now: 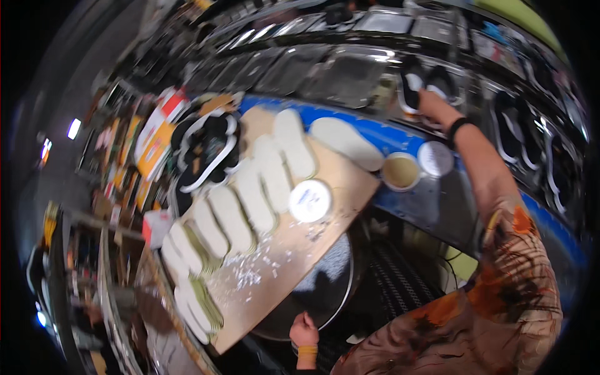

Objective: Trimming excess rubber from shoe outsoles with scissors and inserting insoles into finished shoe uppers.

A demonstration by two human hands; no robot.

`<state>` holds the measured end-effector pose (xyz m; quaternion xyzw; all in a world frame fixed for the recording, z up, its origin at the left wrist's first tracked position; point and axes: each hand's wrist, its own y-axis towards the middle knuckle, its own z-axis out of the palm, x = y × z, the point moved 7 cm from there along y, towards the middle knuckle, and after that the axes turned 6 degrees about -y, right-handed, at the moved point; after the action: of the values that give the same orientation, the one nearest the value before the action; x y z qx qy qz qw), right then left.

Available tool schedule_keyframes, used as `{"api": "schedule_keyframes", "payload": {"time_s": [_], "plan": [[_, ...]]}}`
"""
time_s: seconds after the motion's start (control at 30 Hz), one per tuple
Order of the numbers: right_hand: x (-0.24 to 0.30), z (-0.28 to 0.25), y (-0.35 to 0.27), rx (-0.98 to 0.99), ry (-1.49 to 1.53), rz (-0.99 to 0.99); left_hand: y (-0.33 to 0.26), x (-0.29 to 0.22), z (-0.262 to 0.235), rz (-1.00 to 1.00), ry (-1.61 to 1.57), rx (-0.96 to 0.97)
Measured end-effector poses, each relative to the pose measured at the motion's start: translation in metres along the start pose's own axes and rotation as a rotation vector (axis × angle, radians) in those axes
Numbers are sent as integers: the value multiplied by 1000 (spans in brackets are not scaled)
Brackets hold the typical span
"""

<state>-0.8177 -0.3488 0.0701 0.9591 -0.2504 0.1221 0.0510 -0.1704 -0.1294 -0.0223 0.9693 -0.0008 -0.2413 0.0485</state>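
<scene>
Shoe [411, 87] with black upper and white insole lies on the conveyor tray [350, 75], long axis pointing away, gripped by the extended right hand [428, 100]; left hand [304, 331] rests fisted near the tabletop [294, 250].

Flat cartons [161, 128], red, white and orange, stacked far left of both hands; round white labelled lid [310, 200] on board, between them
</scene>
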Motion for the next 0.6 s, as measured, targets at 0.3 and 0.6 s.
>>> {"api": "schedule_keyframes", "payload": {"time_s": [0.3,0.6], "plan": [[52,-133,-80,-345,518,-75,9,-5,-7,-23,-116,-47],[311,-90,-420,-249,127,-1394,5,-52,-90,-346,-1462,-59]]}}
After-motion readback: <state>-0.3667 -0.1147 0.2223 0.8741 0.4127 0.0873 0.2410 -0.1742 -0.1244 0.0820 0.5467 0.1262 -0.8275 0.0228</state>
